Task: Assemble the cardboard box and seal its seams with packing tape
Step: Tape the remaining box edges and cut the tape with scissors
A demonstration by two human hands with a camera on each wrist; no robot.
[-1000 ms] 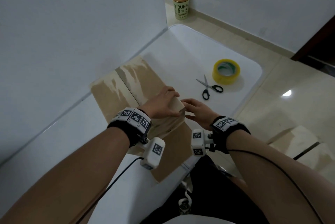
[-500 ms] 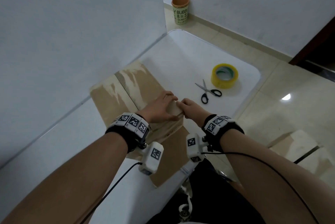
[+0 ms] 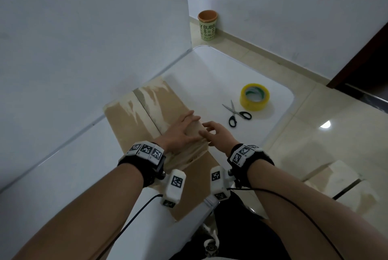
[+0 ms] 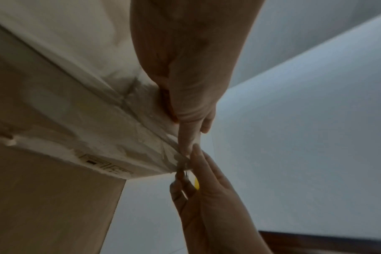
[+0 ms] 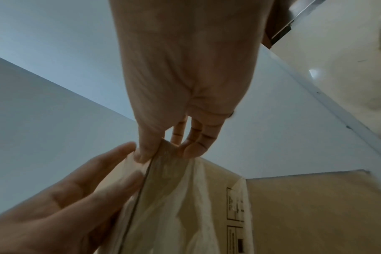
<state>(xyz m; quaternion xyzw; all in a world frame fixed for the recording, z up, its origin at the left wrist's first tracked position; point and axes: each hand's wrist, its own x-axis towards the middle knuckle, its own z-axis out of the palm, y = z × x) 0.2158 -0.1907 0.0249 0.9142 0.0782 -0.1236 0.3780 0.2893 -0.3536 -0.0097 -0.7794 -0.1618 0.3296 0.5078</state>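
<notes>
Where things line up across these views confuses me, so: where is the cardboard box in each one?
Head: the cardboard box lies flattened on the white table, in the centre of the picture, under both hands.
Left wrist: it fills the left half.
Right wrist: it is at the lower right.
Shared landmark: the box corner that the right hand pinches, with the left hand flat beside it.

The cardboard box (image 3: pixel 134 121) under my hands is matt brown paperboard, its face torn pale and rough where old tape pulled the top layer off, with wrinkled clear film clinging along the near fold. It lies on a smooth white desk (image 3: pixel 210 83) with a faint sheen. To the right, the roll of packing tape (image 3: pixel 254 97) is glossy yellow plastic, the scissors (image 3: pixel 237 113) have bare metal blades and black plastic handles, and the floor (image 3: pixel 315 133) is polished, reflective tile.
</notes>
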